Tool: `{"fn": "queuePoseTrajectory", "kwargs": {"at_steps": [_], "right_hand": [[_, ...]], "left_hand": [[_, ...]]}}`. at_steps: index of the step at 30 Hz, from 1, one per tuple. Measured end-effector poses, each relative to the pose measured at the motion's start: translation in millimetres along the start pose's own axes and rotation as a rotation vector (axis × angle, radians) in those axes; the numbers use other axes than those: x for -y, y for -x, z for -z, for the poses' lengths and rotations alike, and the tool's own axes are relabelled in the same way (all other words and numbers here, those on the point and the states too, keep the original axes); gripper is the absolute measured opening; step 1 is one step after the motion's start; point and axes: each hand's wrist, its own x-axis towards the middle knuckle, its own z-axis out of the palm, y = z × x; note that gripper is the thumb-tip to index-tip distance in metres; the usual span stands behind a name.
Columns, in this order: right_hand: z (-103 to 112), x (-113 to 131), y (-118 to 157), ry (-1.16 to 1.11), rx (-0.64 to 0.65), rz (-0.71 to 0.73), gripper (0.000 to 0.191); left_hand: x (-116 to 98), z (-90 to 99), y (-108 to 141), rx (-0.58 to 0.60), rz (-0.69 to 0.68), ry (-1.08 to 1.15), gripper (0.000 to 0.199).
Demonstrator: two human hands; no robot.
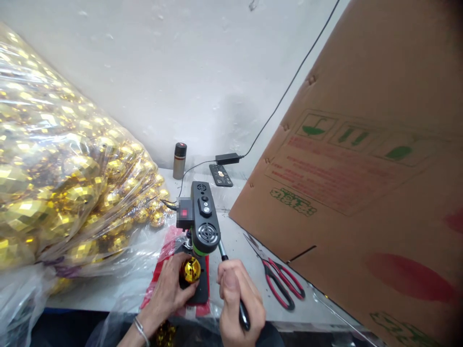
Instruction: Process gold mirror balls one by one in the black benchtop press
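Observation:
A shiny gold ball ornament (190, 270) sits between the fingers and thumb of my left hand (173, 282). It is under the front end of a small black bench press machine (205, 219), above its dark base plate (200, 295). My right hand (240, 303) is wrapped round the black-gripped lever handle (244, 315), whose metal rod runs up to the machine's right side. A red plastic sheet (168, 250) lies beneath the base. Whether the ball touches the machine's head is hidden from this angle.
Red-and-black scissors (278, 277) lie right of the machine, beside a large cardboard box (347, 168). A clear bag of gold balls (72, 193) fills the left. Behind stand a bottle (179, 161), a phone (220, 175) and a power adapter (228, 158) with its cable.

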Motion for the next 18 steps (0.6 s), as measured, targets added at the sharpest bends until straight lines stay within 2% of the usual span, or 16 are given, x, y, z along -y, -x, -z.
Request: {"fn": "queuePoseTrajectory", "kwargs": {"at_steps": [6,9,13,18], "right_hand": [[4,-9,11,0.013,0.046,0.09,0.029],[3,-11,19,0.03,0.038,0.059,0.029],[-4,-8,28,0.08,-0.011,0.0,0.032],[-15,-8,34,0.087,-0.136,-0.031,0.032]], "left_hand": [[-3,2.5,-9,0.067,0.006,-0.027,0.044],[-3,2.4,-11,0.105,0.006,-0.028,0.045],[-1,0.6,-8,0.142,0.039,-0.024,0.046],[1,-0.2,-7,0.171,0.066,0.016,0.047]]}}
